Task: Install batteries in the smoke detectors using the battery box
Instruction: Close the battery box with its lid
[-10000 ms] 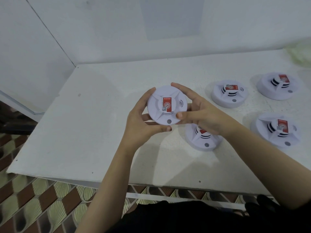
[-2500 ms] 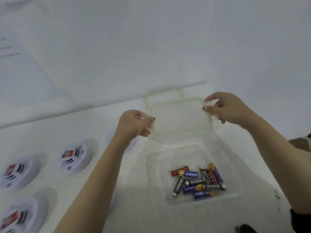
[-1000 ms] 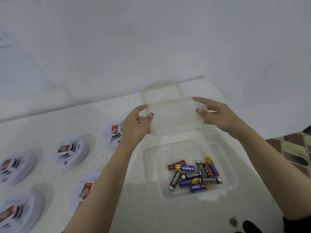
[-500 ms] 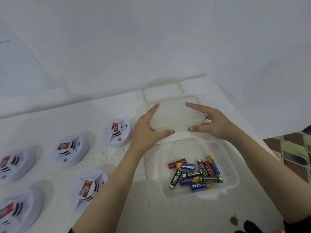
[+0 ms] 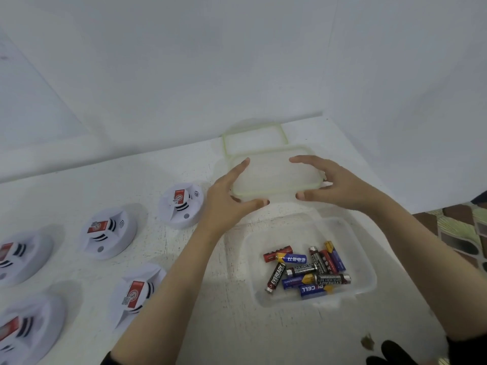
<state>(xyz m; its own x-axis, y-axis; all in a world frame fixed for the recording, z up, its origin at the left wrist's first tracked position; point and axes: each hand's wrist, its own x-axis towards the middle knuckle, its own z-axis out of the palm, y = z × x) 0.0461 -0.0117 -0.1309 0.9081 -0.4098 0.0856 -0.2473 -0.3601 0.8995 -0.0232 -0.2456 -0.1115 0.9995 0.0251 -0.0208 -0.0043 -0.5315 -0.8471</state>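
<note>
The clear battery box (image 5: pixel 365 262) sits open on the white desk (image 5: pixel 232 330) at the lower right of the frame, with a loose pile of batteries (image 5: pixel 307 271) lying in it. Just above it in the frame lies its lid (image 5: pixel 275 176), flat on the desk, with a green-rimmed frame (image 5: pixel 253 138) partly under its far edge. The left hand (image 5: pixel 230 205) and right hand (image 5: pixel 341 189) frame the lid from either side, fingers spread and nearly straight, thumbs at the near edge. They seem to touch the rim, though contact is hard to make out. Five white smoke detectors (image 5: pixel 181 205) rest at the left of the frame.
</note>
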